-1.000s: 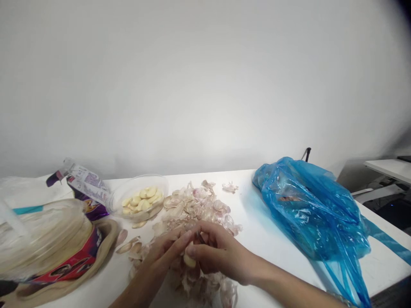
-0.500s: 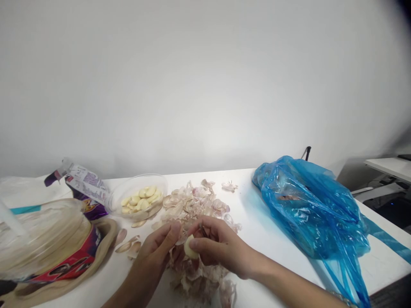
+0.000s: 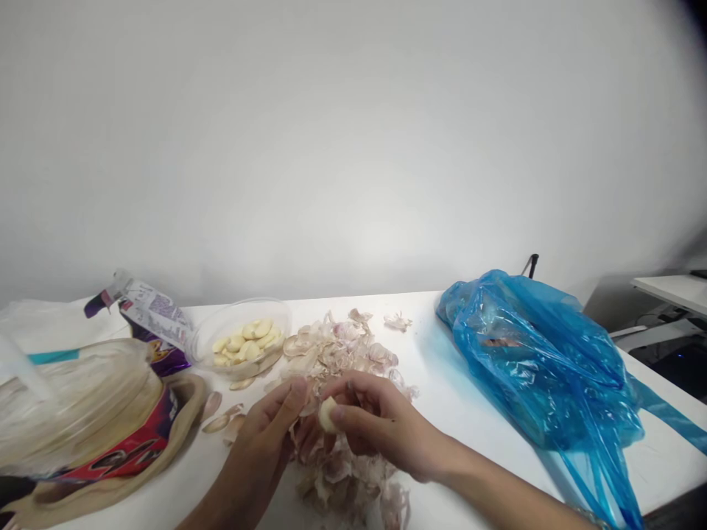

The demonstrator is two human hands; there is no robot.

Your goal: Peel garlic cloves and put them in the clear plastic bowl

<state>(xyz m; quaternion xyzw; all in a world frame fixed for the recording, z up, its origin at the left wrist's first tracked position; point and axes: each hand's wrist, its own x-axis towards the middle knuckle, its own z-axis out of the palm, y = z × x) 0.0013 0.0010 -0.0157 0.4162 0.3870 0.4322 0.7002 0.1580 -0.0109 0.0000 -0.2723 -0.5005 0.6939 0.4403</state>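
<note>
A pale peeled garlic clove [image 3: 327, 416] is pinched between the thumb and fingers of my right hand [image 3: 381, 423]. A small dark spot shows by that hand's index finger, too small to make out. Just left of the clove, my left hand [image 3: 270, 427] is closed, thumb pressed against the fingers; whatever lies between them is hidden. Beneath and beyond both hands spreads a heap of papery garlic skins [image 3: 336, 353]. Several peeled cloves [image 3: 248, 341] lie in a clear plastic bowl [image 3: 207, 353] behind my left hand. A few loose cloves in their skins [image 3: 215, 423] rest left of it.
On the right lies a crumpled blue plastic bag [image 3: 530, 368] with its handles trailing forward. A lidded tub with a red label [image 3: 143, 434] stands at the left in a tan holder [image 3: 193, 405], a purple packet [image 3: 166, 357] behind it. A white wall [image 3: 353, 147] backs the table.
The clove has turned a little in my right hand and sits slightly higher. My left hand has barely moved. The whole scene has shifted slightly to the right in view.
</note>
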